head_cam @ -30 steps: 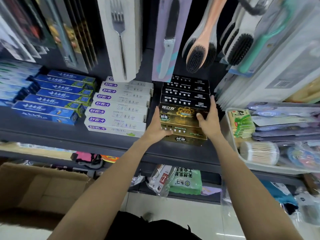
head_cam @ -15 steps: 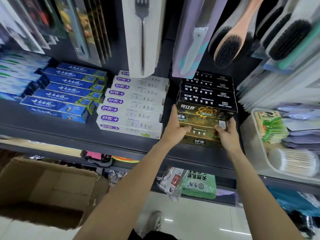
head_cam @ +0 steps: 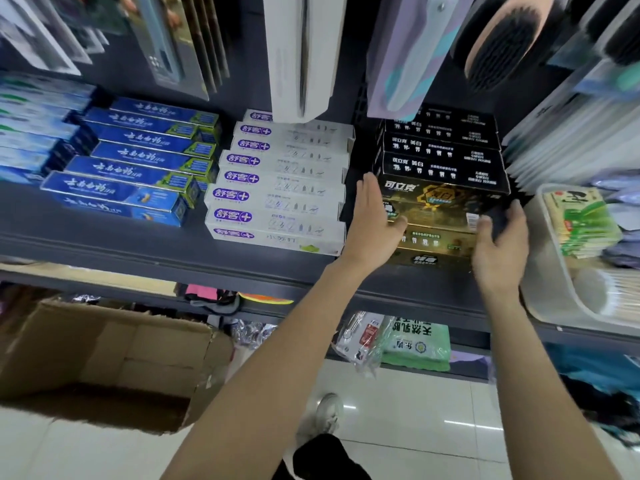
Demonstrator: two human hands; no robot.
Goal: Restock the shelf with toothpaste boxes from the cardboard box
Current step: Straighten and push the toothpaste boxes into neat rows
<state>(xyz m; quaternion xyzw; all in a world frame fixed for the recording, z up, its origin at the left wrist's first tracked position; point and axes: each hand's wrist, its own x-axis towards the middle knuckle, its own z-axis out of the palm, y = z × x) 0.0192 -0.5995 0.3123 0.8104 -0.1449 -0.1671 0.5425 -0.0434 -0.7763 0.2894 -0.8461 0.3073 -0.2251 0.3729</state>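
A stack of gold toothpaste boxes point(head_cam: 440, 202) sits at the front of the dark shelf point(head_cam: 173, 258), in front of rows of black toothpaste boxes point(head_cam: 443, 150). My left hand point(head_cam: 372, 220) presses flat against the stack's left end, thumb over the front face. My right hand point(head_cam: 502, 244), blurred, clasps the right end with its fingers up along it. White toothpaste boxes point(head_cam: 277, 195) and blue toothpaste boxes point(head_cam: 138, 168) lie in rows to the left. The open cardboard box point(head_cam: 104, 358) stands on the floor at lower left; its inside is in shadow.
A clear plastic bin point(head_cam: 554, 299) of small goods crowds the right of the stack. Carded cutlery point(head_cam: 301, 53) and brushes point(head_cam: 502, 39) hang low over the shelf. A green pack point(head_cam: 415, 344) lies on the lower shelf. My shoe point(head_cam: 327, 414) is on the tiled floor.
Both hands stay on the ends of the gold stack. The right hand slid down to the lower right corner and blurs now. The view shifted left and nearer to the shelf.
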